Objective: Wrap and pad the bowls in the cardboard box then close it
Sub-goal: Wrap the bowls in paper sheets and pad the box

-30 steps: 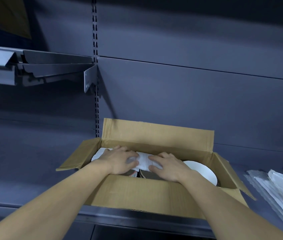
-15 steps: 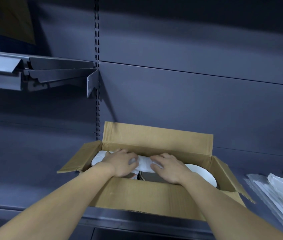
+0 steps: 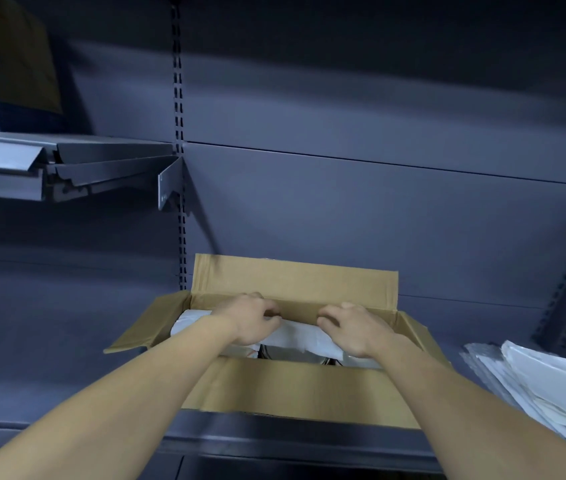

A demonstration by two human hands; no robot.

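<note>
An open cardboard box (image 3: pixel 292 386) stands on the dark shelf with its flaps turned out and its back flap upright. White padding paper (image 3: pixel 304 336) lies across the inside. Under it only a dark bowl rim (image 3: pixel 273 353) shows; the rest of the bowls is hidden. My left hand (image 3: pixel 248 318) and my right hand (image 3: pixel 356 329) are both inside the box near its far wall. Their fingers curl over the paper's far edge and grip it, about a hand's width apart.
A stack of white paper sheets (image 3: pixel 538 386) lies on the shelf to the right of the box. At upper left an upper shelf (image 3: pixel 67 168) juts out on a metal bracket (image 3: pixel 169 187), with a brown carton (image 3: pixel 15 60) on it.
Both hands have gone from pressing flat on the paper to its far edge, fingers now curled. The white bowl at the right is now hidden under my right hand and the paper.
</note>
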